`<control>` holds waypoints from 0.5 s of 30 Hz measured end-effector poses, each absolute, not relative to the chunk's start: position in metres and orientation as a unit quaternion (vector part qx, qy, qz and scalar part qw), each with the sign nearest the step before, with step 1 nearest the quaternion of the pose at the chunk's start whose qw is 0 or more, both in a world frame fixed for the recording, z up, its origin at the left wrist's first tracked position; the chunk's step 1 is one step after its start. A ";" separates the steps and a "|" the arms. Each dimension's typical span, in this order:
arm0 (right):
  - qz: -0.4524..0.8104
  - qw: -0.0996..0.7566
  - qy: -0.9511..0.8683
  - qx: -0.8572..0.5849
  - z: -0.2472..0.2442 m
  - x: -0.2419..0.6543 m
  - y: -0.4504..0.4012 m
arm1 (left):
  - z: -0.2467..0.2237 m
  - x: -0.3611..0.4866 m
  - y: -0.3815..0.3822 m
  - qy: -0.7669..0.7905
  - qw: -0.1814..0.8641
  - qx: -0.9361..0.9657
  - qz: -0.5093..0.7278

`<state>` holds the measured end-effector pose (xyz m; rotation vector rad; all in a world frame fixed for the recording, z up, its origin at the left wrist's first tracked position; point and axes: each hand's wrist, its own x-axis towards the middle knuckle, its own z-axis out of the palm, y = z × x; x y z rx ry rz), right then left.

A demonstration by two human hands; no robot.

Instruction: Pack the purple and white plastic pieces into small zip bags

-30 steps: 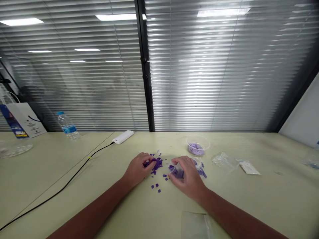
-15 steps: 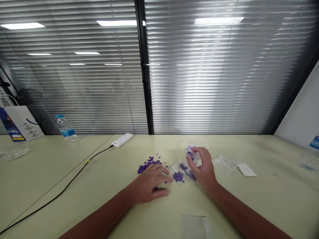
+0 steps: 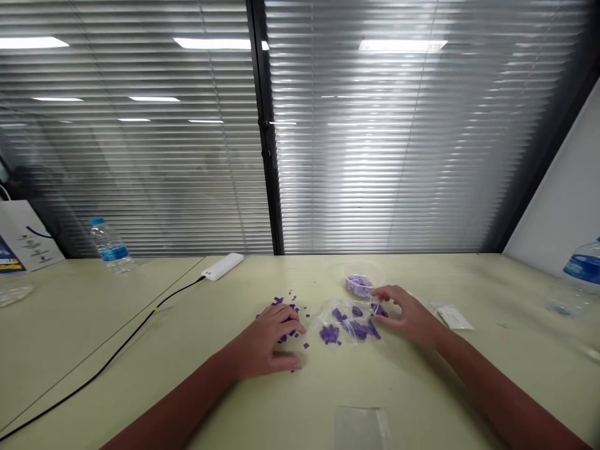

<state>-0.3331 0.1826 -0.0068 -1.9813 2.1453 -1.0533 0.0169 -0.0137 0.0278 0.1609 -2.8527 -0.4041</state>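
Note:
My left hand (image 3: 269, 340) rests palm down on the tabletop, fingers over a loose scatter of small purple pieces (image 3: 289, 310), some showing beside the fingertips. To its right lies a clear plastic bag (image 3: 349, 324) holding more purple pieces. My right hand (image 3: 405, 315) is at that bag's right edge, its curled fingertips touching the plastic. Just beyond the bag stands a small round clear tub (image 3: 360, 279) with pale lilac pieces inside.
A white power bank (image 3: 222, 266) trails a black cable (image 3: 154, 309) across the pale green table (image 3: 492, 350). Water bottles stand at left (image 3: 110, 247) and right (image 3: 584, 265). A flat clear sleeve (image 3: 360, 428) lies near me, a white packet (image 3: 450, 316) right of my hand.
My right hand has moved from beside the tub rightward to the bag's right edge. The bag now lies flatter and more spread out. My left hand has barely moved.

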 end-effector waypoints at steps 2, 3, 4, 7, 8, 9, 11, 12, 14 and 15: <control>-0.320 0.000 0.705 -0.633 -0.003 -0.342 0.183 | 0.029 0.017 -0.014 -0.981 0.112 0.063 -0.143; -0.321 -0.020 0.721 -0.614 -0.001 -0.348 0.183 | 0.029 0.017 -0.015 -0.982 0.107 0.069 -0.141; -0.328 -0.045 0.742 -0.583 0.000 -0.355 0.184 | 0.030 0.017 -0.016 -0.982 0.106 0.073 -0.137; -0.319 -0.102 0.811 -0.481 0.001 -0.382 0.189 | 0.030 0.016 -0.018 -0.983 0.117 0.065 -0.126; -0.298 -0.108 0.828 -0.463 -0.001 -0.390 0.191 | 0.029 0.016 -0.018 -0.983 0.119 0.055 -0.126; -0.274 -0.105 0.840 -0.456 -0.002 -0.397 0.193 | 0.028 0.015 -0.018 -0.984 0.119 0.044 -0.127; -0.237 -0.095 0.852 -0.456 -0.006 -0.407 0.195 | 0.025 0.014 -0.017 -0.983 0.121 0.028 -0.135; -0.227 -0.090 0.855 -0.459 -0.008 -0.408 0.196 | 0.023 0.014 -0.017 -0.982 0.123 0.025 -0.140; -0.212 -0.078 0.857 -0.463 -0.008 -0.406 0.196 | 0.019 0.013 -0.015 -0.980 0.130 0.024 -0.150; -0.203 -0.068 0.859 -0.466 -0.007 -0.403 0.196 | 0.019 0.013 -0.014 -0.979 0.132 0.024 -0.153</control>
